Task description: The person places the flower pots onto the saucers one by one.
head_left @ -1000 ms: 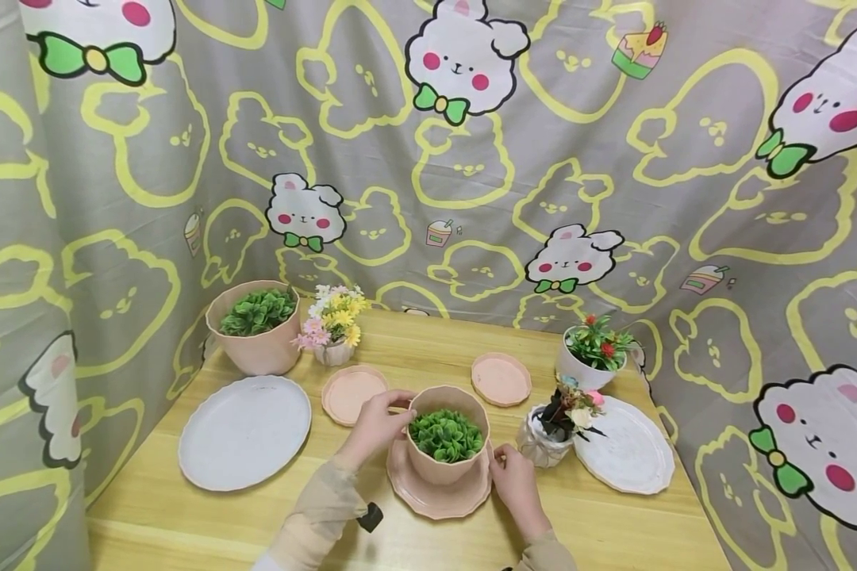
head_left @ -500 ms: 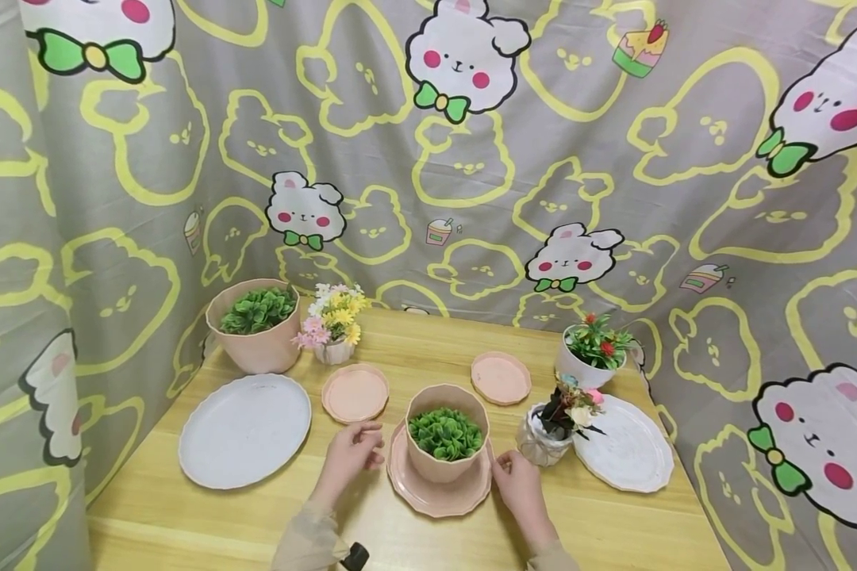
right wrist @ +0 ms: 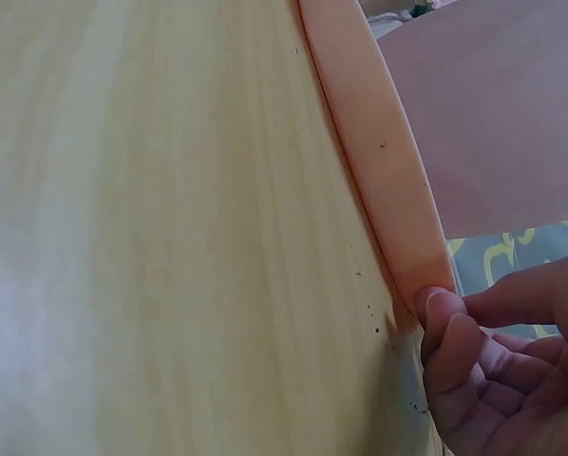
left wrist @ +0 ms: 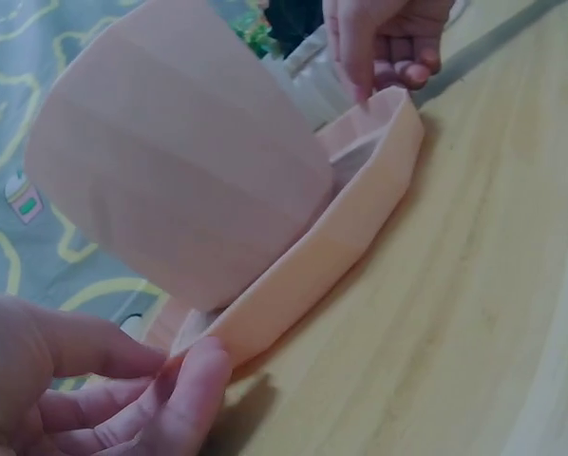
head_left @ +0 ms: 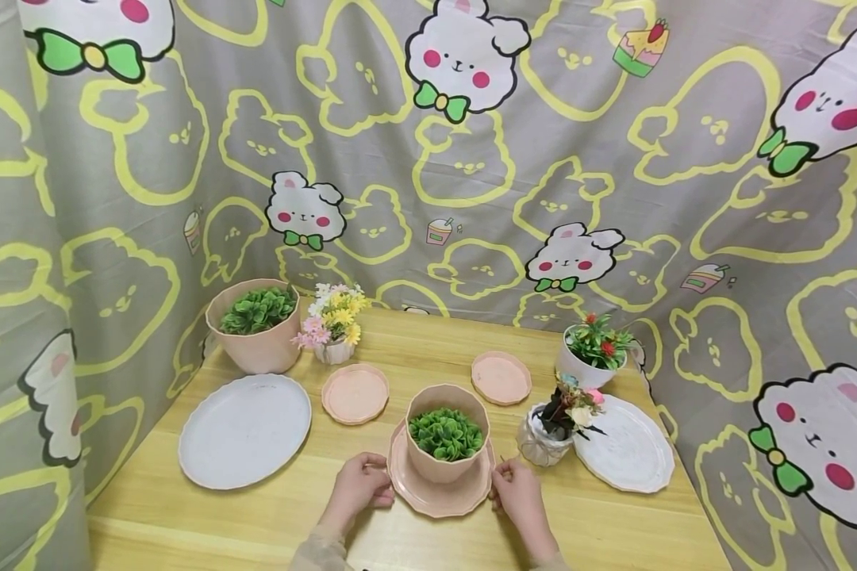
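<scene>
Head view shows two hands at one pink dish with a wavy edge. The left hand [head_left: 360,482] has its thumb and finger closed on the left side of the pink dish [head_left: 439,503], and its other fingers are bent. One second ago this hand was up on the rim of the pink pot [head_left: 439,474]. Half a second ago it was off the pot, in the air to the left, touching nothing. Now it has come down and nips the dish's edge.

The right hand [head_left: 516,488] pinches the other side of the dish with its thumb and a finger. It was by that same side in both older pictures. Both wrist views show the pinches up close: only a little gap, just as thick as the edge.

The pink pot stands upright inside the dish, and green leaves [head_left: 446,434] fill it. Pot and dish are in the same spot as before, near the front of the wooden table [head_left: 407,547].

Other things have not moved. A small pink plate [head_left: 355,394] is behind the left hand, and a white plate [head_left: 245,432] is farther left. To the right is a gray pot [head_left: 545,446] with flowers. It is just beside another white plate [head_left: 632,456], but I can't tell if they touch.
</scene>
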The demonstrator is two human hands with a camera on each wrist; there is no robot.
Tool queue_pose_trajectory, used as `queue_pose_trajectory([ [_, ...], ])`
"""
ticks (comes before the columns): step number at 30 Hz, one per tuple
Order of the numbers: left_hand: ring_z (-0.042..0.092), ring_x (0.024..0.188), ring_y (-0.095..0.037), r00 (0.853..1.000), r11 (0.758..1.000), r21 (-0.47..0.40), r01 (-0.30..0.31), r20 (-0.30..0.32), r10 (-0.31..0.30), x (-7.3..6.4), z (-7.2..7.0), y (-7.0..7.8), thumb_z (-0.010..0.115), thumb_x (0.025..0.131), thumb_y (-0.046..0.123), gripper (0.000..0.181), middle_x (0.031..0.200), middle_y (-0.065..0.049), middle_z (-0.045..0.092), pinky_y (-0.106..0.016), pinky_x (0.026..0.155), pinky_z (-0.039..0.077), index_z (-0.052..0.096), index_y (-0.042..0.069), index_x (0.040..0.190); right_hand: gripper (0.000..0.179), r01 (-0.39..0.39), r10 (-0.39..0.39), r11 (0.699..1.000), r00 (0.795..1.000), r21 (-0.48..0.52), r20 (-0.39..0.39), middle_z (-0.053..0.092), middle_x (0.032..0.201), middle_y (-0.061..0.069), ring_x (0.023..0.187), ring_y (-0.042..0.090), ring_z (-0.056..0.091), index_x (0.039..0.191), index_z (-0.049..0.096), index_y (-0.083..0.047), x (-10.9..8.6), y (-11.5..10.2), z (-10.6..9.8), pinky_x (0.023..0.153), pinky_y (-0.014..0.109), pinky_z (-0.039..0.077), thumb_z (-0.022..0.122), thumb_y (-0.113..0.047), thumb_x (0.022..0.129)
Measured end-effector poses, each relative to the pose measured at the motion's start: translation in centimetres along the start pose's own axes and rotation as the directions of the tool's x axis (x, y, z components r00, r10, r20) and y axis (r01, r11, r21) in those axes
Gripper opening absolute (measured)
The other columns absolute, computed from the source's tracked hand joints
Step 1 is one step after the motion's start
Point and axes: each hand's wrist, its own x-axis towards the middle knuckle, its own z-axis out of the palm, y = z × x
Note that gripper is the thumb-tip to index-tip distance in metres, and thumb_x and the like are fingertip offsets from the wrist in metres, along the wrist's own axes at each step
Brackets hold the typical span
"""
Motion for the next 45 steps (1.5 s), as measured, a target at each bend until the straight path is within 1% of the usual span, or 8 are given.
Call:
queue_pose_trajectory([
  [4, 0.068, 0.059, -0.014, 1.0, 1.0, -0.001, 0.0, 0.023, 0.0, 0.3, 0.2, -0.2, 0.057, 0.083, -0.009, 0.04, 0.078, -0.016, 0.065, -0.033, 0.06, 0.063, 0.047, -0.016, 0.121, 0.006, 0.003, -0.003, 1.0, 1.0, -0.012, 0.002, 0.062, 0.055, 0.006, 0.039, 0.007, 0.053, 0.085, 0.058, 0.004, 0.3, 0.0, 0.0, 0.037, 0.023, 0.048, 0.056, 0.0, 0.088],
  [12, 0.068, 0.06, -0.014, 1.0, 1.0, 0.011, 0.002, -0.021, -0.002, 1.4, 0.2, 0.1, 0.057, 0.086, -0.007, 0.037, 0.08, -0.016, 0.065, -0.032, 0.06, 0.062, 0.049, -0.016, 0.121, 0.008, 0.017, -0.017, 0.998, 1.0, -0.068, 0.0, 0.059, 0.055, 0.003, 0.04, 0.009, 0.053, 0.083, 0.058, 0.001, 2.2, -0.3, 0.5, 0.038, 0.022, 0.046, 0.055, -0.003, 0.09],
  [15, 0.068, 0.059, -0.014, 0.999, 1.0, 0.004, 0.004, -0.048, -0.003, 2.0, 0.4, 0.4, 0.056, 0.086, -0.008, 0.036, 0.08, -0.017, 0.065, -0.031, 0.059, 0.062, 0.049, -0.016, 0.12, 0.009, 0.014, -0.013, 0.998, 1.0, -0.058, 0.008, 0.058, 0.056, 0.004, 0.041, 0.01, 0.053, 0.084, 0.058, 0.001, 3.1, -0.5, 0.7, 0.039, 0.022, 0.046, 0.054, -0.003, 0.09],
  [20, 0.066, 0.056, -0.013, 0.993, 1.0, -0.007, -0.012, -0.116, 0.011, 3.7, 0.6, 0.9, 0.055, 0.085, -0.008, 0.033, 0.077, -0.017, 0.066, -0.029, 0.055, 0.061, 0.05, -0.015, 0.117, 0.009, -0.013, 0.014, 1.0, 0.999, -0.008, 0.034, 0.059, 0.057, 0.005, 0.044, 0.011, 0.055, 0.086, 0.056, 0.002, 4.7, -0.9, 1.3, 0.041, 0.023, 0.049, 0.051, -0.003, 0.091],
  [26, 0.065, 0.053, -0.012, 0.977, 0.998, -0.039, -0.044, -0.21, 0.035, 5.3, 1.4, 1.4, 0.052, 0.086, -0.009, 0.027, 0.079, -0.021, 0.067, -0.027, 0.052, 0.06, 0.051, -0.017, 0.111, 0.008, -0.055, 0.053, 0.997, 0.998, 0.045, 0.029, 0.062, 0.06, 0.01, 0.044, 0.011, 0.056, 0.087, 0.055, 0.003, 6.4, -1.6, 2.0, 0.041, 0.025, 0.051, 0.05, -0.002, 0.091],
  [32, 0.064, 0.056, -0.01, 0.964, 0.997, -0.05, -0.057, -0.262, 0.042, 6.2, 1.9, 1.7, 0.048, 0.087, -0.008, 0.031, 0.087, -0.022, 0.067, -0.025, 0.054, 0.06, 0.052, -0.015, 0.118, 0.008, -0.091, 0.089, 0.99, 0.996, 0.104, 0.019, 0.062, 0.059, 0.01, 0.044, 0.012, 0.056, 0.086, 0.054, 0.001, 7.6, -2.0, 2.6, 0.042, 0.025, 0.052, 0.05, -0.003, 0.091],
  [38, 0.063, 0.059, -0.009, 0.964, 0.997, -0.056, -0.06, -0.263, 0.043, 6.5, 2.1, 1.8, 0.048, 0.083, -0.011, 0.04, 0.09, -0.022, 0.067, -0.022, 0.055, 0.059, 0.052, -0.015, 0.122, 0.006, -0.11, 0.108, 0.982, 0.994, 0.155, 0.02, 0.062, 0.058, 0.01, 0.043, 0.011, 0.056, 0.087, 0.052, 0.002, 8.3, -1.8, 2.9, 0.041, 0.025, 0.053, 0.05, -0.003, 0.091],
  [45, 0.064, 0.06, -0.011, 0.956, 0.997, -0.029, -0.078, -0.285, 0.067, 5.7, 2.0, 2.4, 0.051, 0.084, -0.006, 0.043, 0.097, -0.025, 0.066, -0.025, 0.054, 0.06, 0.051, -0.011, 0.126, 0.016, -0.115, 0.101, 0.965, 0.992, 0.235, 0.07, 0.061, 0.06, 0.007, 0.044, 0.01, 0.055, 0.098, 0.054, 0.006, 7.6, -1.4, 2.5, 0.041, 0.025, 0.052, 0.053, -0.01, 0.097],
])
